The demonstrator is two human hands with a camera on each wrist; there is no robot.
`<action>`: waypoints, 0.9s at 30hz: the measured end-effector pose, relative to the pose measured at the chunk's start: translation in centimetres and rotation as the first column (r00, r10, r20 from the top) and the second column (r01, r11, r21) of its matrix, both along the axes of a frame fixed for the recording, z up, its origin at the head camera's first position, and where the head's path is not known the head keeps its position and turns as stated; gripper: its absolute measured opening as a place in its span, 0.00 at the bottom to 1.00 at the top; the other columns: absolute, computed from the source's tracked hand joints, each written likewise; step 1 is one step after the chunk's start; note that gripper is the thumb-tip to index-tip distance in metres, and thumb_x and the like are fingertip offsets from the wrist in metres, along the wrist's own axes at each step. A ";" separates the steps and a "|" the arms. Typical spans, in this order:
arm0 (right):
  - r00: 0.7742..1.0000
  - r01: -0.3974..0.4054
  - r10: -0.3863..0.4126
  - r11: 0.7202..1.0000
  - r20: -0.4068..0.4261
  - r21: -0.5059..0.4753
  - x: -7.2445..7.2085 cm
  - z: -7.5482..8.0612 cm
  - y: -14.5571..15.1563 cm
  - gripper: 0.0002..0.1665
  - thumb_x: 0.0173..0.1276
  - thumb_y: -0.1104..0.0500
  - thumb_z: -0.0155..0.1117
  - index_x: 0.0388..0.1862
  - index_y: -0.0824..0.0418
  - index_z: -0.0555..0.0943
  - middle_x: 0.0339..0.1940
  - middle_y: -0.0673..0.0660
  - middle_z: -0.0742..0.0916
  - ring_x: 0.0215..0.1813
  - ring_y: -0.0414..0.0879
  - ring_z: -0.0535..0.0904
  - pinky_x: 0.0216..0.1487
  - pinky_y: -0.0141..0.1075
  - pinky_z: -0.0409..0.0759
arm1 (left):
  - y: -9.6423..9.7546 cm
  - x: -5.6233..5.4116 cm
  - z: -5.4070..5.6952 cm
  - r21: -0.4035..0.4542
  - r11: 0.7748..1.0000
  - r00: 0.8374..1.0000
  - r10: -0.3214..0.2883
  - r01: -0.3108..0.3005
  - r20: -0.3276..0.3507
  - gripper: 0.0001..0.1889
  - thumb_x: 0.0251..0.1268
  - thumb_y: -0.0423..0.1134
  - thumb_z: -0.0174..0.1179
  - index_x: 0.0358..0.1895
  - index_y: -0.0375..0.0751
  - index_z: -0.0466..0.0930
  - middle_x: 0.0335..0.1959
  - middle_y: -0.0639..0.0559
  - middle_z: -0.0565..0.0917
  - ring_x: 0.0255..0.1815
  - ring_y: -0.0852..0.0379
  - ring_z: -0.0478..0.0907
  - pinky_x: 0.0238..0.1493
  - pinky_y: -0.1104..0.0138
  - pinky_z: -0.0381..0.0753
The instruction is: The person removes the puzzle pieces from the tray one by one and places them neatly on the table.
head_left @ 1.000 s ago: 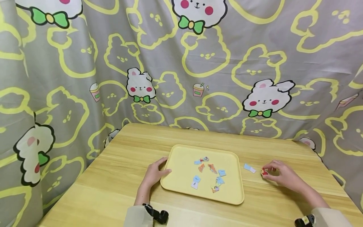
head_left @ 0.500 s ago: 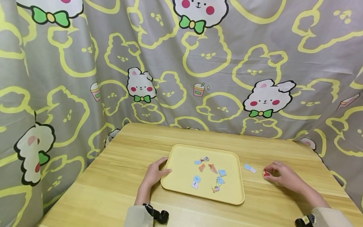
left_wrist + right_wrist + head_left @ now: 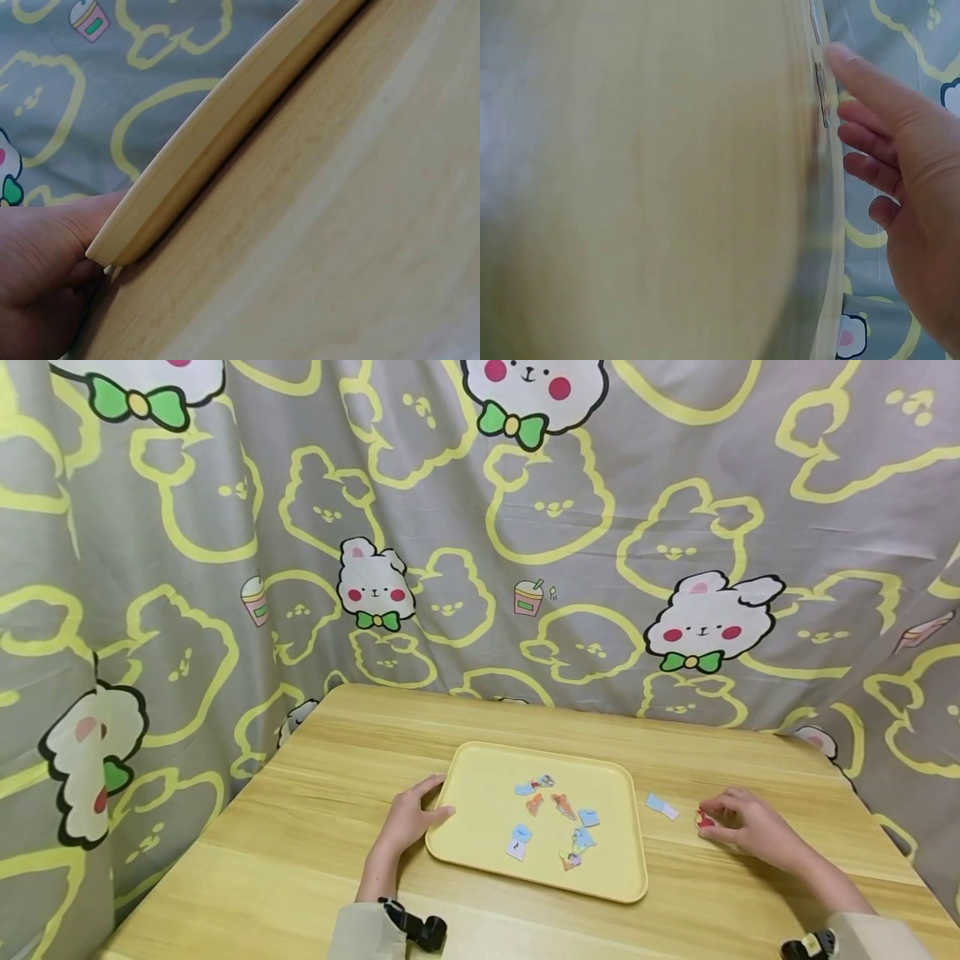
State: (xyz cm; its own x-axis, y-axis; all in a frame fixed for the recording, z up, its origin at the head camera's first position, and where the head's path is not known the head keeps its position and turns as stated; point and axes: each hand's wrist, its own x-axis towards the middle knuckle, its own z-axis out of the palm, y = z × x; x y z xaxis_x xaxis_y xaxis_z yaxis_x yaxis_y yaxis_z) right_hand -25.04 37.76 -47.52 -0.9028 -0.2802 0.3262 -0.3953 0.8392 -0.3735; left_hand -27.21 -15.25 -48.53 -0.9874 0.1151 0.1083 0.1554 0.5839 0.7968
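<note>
A yellow tray (image 3: 472, 810) lies on the table, bearing several small printed jigsaw pieces; one is an orange piece (image 3: 563, 806). At its left edge my left hand (image 3: 407, 817) grips the rim, thumb over the edge and fingers along the outside. The left wrist view shows that hand (image 3: 37, 277) at the tray's corner (image 3: 172, 180). Right of the tray, my right hand (image 3: 746, 822) pinches a small red jigsaw piece (image 3: 703, 819) low over the tabletop, between thumb and fingertips. In the right wrist view, the right hand (image 3: 922, 157) has its thumb beside a thin piece edge (image 3: 823, 94).
A joined blue and white pair of pieces (image 3: 662, 806) lies on the wooden table (image 3: 300, 827) between the tray and the right hand. Behind the table hangs a grey curtain (image 3: 450, 510) printed with rabbits. A black wrist camera (image 3: 416, 927) sits at each sleeve.
My right hand has shifted slightly right with the red jigsaw piece, mostly in the first half second. My left hand and the tray stay in place.
</note>
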 end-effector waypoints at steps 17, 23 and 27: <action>1.000 -0.019 0.020 0.992 0.005 -0.124 -0.2 0.8 -2.6 0.21 0.56 0.55 0.76 0.48 0.61 0.85 0.35 0.47 0.82 0.36 0.28 0.72 0.34 0.27 0.73 | 0.0 0.0 0.0 -0.006 1.000 1.000 0.002 -0.003 -0.013 0.31 0.58 0.39 0.69 0.66 0.40 0.74 0.69 0.32 0.71 0.72 0.33 0.66 0.72 0.43 0.66; 0.997 -0.081 0.077 0.984 -0.031 -0.158 -0.5 0.7 -4.1 0.20 0.56 0.57 0.76 0.47 0.61 0.85 0.34 0.48 0.82 0.34 0.31 0.71 0.29 0.26 0.71 | 0.0 0.0 0.1 -0.006 1.000 1.000 0.003 -0.003 -0.010 0.31 0.58 0.39 0.69 0.66 0.40 0.74 0.69 0.32 0.71 0.71 0.33 0.66 0.72 0.43 0.66; 0.994 -0.102 0.097 0.982 -0.040 -0.158 -0.9 0.4 -4.9 0.20 0.55 0.56 0.76 0.47 0.60 0.85 0.35 0.48 0.83 0.35 0.31 0.71 0.30 0.26 0.73 | 0.1 0.1 0.1 -0.005 1.000 1.000 0.004 -0.004 -0.006 0.31 0.59 0.39 0.69 0.66 0.41 0.74 0.69 0.32 0.71 0.72 0.33 0.66 0.72 0.43 0.66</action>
